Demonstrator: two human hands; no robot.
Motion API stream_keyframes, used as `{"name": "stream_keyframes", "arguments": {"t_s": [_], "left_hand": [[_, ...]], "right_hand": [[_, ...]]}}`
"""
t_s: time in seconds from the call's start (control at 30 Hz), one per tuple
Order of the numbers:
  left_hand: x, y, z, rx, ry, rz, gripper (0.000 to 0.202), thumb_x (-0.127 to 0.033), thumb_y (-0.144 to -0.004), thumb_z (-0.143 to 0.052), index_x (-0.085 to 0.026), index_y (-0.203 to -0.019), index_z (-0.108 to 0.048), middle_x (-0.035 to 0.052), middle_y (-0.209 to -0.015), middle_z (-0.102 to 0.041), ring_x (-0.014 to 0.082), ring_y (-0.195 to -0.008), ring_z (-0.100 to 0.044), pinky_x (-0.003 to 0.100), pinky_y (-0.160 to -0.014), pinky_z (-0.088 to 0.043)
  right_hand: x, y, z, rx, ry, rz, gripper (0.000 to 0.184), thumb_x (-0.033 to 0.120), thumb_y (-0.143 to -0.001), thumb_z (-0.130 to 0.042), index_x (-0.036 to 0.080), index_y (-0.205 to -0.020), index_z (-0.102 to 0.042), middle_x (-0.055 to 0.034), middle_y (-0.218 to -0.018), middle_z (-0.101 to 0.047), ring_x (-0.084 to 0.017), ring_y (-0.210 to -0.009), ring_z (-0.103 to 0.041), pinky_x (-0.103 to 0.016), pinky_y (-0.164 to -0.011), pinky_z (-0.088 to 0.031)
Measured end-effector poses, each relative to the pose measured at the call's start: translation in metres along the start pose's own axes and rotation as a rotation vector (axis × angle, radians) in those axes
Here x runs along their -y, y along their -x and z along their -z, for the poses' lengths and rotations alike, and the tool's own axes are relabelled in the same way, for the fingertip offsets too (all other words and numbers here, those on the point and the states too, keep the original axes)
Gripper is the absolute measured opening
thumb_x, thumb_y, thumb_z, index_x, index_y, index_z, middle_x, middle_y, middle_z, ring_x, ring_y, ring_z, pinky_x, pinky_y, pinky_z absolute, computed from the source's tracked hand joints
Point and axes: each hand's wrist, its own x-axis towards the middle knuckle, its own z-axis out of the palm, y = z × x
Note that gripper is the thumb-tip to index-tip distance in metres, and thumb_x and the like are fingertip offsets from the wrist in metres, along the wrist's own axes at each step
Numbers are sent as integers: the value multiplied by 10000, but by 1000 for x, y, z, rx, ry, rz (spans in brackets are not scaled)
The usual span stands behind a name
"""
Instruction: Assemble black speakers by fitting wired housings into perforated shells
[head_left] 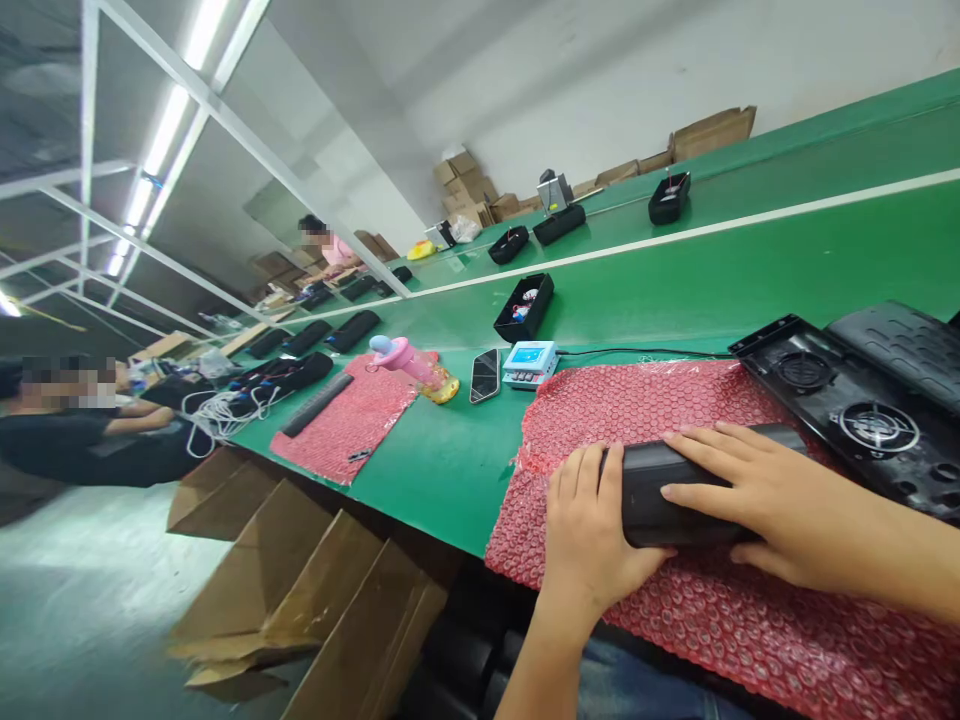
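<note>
A long black plastic casing [649,505], likely a speaker housing, lies on a sheet of red bubble wrap [555,480] in front of me. My left hand [589,530] wraps round its left end, fingers over the far side and thumb along the near edge. Across the top of the same casing, my right hand [780,500] grips with its fingers apart and its thumb at the near side. Its underside and much of its right part are hidden. Right of it are black panels with round speaker grilles [877,428].
Beyond the wrap stand a small light-blue device with a screen [530,363], a phone [485,376] and a pink drink bottle [412,365]. An open black case [525,307] sits farther back. Cardboard [292,570] stands below the table's left edge. A co-worker [90,425] sits at left.
</note>
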Motion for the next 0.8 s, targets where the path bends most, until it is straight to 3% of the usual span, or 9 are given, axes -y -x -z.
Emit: {"name": "stream_keyframes", "arguments": {"t_s": [0.13, 0.43, 0.8], "left_hand": [[3, -6, 0, 40, 27, 12, 975, -571, -480, -764, -104, -1272, -439, 166, -1258, -529, 354, -1166, -458, 522, -1002, -367], [4, -11, 0, 53, 52, 23, 985, -561, -470, -771, -107, -1278, -437, 157, -1260, -533, 346, -1168, -462, 521, -1008, -372], [5, -11, -1, 34, 23, 5, 975, -560, -473, -767, -106, -1272, -440, 165, -1244, -540, 354, -1150, -475, 530, -980, -398]], "right_hand": [[-13, 5, 7, 63, 23, -13, 903, 79, -522, -610, 378, -1343, -378, -125, -1401, -404, -362, -1221, -447, -600, -934, -367], [-19, -1, 10, 97, -97, -69, 623, 123, -554, -541, 297, -1152, -534, -78, -1406, -406, -311, -1234, -422, -543, -961, -343], [-19, -2, 11, 98, -208, -117, 423, 136, -552, -555, 224, -965, -551, -76, -1423, -388, -286, -1251, -402, -527, -1005, -284]]}}
